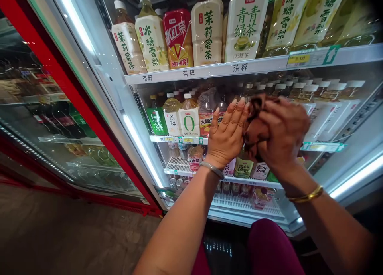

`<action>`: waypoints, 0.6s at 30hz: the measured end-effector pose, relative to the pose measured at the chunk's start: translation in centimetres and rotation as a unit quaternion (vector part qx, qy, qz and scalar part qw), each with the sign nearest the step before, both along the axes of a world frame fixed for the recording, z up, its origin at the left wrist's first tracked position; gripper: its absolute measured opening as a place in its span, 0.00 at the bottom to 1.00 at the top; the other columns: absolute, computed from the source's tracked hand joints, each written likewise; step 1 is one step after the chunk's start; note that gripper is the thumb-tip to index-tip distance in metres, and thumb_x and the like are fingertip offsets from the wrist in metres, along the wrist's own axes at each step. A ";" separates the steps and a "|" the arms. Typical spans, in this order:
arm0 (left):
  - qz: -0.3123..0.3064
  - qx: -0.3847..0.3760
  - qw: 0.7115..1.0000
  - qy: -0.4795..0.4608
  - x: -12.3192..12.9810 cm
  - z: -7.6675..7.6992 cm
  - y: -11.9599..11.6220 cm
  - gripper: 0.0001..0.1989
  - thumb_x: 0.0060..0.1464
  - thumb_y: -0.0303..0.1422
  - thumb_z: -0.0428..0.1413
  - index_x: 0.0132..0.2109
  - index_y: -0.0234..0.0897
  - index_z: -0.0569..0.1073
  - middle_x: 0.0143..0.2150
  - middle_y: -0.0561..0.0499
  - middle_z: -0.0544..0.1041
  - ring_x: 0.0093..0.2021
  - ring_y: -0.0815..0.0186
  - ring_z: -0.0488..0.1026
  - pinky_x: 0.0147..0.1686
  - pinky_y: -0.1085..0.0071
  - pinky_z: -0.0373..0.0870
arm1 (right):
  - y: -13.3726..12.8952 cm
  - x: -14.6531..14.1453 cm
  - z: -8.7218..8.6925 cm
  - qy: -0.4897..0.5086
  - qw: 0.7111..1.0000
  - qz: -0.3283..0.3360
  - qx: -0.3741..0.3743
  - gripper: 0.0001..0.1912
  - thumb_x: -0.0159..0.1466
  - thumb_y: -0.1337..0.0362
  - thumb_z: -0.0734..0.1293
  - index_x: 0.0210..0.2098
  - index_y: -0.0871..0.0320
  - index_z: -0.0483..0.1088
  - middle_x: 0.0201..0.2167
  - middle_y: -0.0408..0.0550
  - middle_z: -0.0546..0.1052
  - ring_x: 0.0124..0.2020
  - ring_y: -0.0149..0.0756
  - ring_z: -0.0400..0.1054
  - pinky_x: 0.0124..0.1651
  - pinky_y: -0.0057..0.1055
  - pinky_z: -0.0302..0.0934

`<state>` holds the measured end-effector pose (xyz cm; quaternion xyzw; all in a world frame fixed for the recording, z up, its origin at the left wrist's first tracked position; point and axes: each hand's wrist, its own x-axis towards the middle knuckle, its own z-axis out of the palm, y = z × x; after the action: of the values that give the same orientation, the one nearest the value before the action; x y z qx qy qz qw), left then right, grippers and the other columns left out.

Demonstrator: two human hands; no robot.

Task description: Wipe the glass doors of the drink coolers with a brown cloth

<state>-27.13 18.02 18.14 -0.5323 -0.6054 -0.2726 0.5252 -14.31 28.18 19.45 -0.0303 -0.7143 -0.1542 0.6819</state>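
My left hand (226, 134) is held flat with its fingers stretched out and pointing up, in front of the bottles on the middle shelf. Bunched up in my right hand (283, 129) is a brown cloth (256, 127), its folds showing between the fingers. The cloth lies right beside my left fingertips; whether they touch it I cannot tell. Just left of my left hand are a bottle with a green "0" label (189, 122) and a bottle of iced tea (206, 121), partly covered. Both hands hide part of the middle row.
Large tea bottles (207, 33) line the upper shelf, above a white price rail (239, 67). White-capped bottles (327, 107) fill the right of the middle shelf. Lower racks hold cartons (195, 158) and cans. A red door frame (74, 103) runs along the left.
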 end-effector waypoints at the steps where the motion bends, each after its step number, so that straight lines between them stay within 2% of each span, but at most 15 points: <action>1: -0.004 -0.006 1.000 -0.007 0.1 0.0 0.0 0.38 0.71 0.31 0.42 0.77 0.38 0.28 0.78 0.51 0.53 0.79 0.67 0.34 0.78 0.54 0.28 | 0.3 0.3 1.3 0.010 1.000 0.004 -0.012 0.20 0.67 0.67 0.64 0.59 0.52 0.71 0.59 0.53 0.77 0.67 0.51 0.65 0.70 0.56 0.56; 3: -0.012 -0.019 0.999 -0.026 0.2 0.1 -0.1 0.38 0.72 0.33 0.42 0.77 0.41 0.27 0.79 0.52 0.52 0.79 0.67 0.34 0.78 0.53 0.27 | 0.8 0.8 2.2 0.035 0.999 0.003 -0.038 0.19 0.68 0.66 0.65 0.58 0.53 0.72 0.60 0.55 0.76 0.67 0.53 0.65 0.70 0.57 0.57; 4: -0.019 -0.023 0.999 -0.034 0.2 0.1 -0.1 0.38 0.72 0.33 0.42 0.77 0.43 0.26 0.79 0.53 0.52 0.79 0.67 0.35 0.78 0.53 0.27 | 0.7 0.9 1.6 0.048 0.998 0.000 -0.044 0.19 0.68 0.65 0.65 0.58 0.53 0.72 0.60 0.56 0.76 0.67 0.54 0.65 0.69 0.57 0.57; 8: -0.037 -0.013 0.999 -0.032 0.1 0.0 -0.1 0.39 0.71 0.30 0.44 0.77 0.42 0.28 0.78 0.52 0.54 0.79 0.68 0.36 0.79 0.55 0.28 | -0.8 0.1 -3.9 0.018 0.999 -0.006 -0.031 0.26 0.66 0.62 0.63 0.63 0.54 0.68 0.59 0.57 0.76 0.66 0.56 0.66 0.68 0.60 0.59; 10: -0.029 -0.008 0.999 -0.015 -0.1 -0.1 -0.2 0.38 0.70 0.29 0.45 0.78 0.39 0.33 0.78 0.50 0.53 0.79 0.67 0.36 0.79 0.55 0.30 | -1.6 -0.6 -5.4 0.000 0.999 0.010 -0.034 0.28 0.64 0.62 0.63 0.64 0.52 0.67 0.60 0.55 0.76 0.67 0.54 0.65 0.71 0.59 0.56; 12: -0.025 -0.004 1.000 0.001 -0.2 -0.1 -0.2 0.37 0.69 0.28 0.46 0.78 0.34 0.39 0.78 0.47 0.53 0.79 0.65 0.37 0.79 0.54 0.32 | -1.8 -1.0 -4.3 -0.006 0.998 0.037 -0.042 0.27 0.64 0.64 0.62 0.63 0.51 0.67 0.60 0.53 0.75 0.68 0.52 0.64 0.73 0.60 0.52; 16: -0.015 0.020 0.999 0.023 0.0 0.0 -0.3 0.32 0.67 0.27 0.48 0.75 0.29 0.54 0.76 0.43 0.59 0.80 0.62 0.38 0.79 0.52 0.34 | -0.5 -0.3 1.6 0.002 0.998 0.052 -0.047 0.25 0.65 0.68 0.63 0.60 0.50 0.71 0.59 0.52 0.76 0.69 0.52 0.63 0.74 0.61 0.48; 18: -0.002 0.028 0.999 0.030 0.2 0.2 -0.3 0.30 0.68 0.30 0.48 0.74 0.30 0.57 0.75 0.44 0.61 0.80 0.62 0.39 0.79 0.52 0.34 | 0.4 0.2 2.9 0.044 0.997 0.041 -0.050 0.25 0.64 0.70 0.64 0.59 0.50 0.72 0.59 0.52 0.77 0.68 0.51 0.65 0.73 0.60 0.52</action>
<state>-26.91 17.73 18.30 -0.5263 -0.5807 -0.2741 0.5573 -14.12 28.58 22.31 -0.0414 -0.6912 -0.0892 0.7159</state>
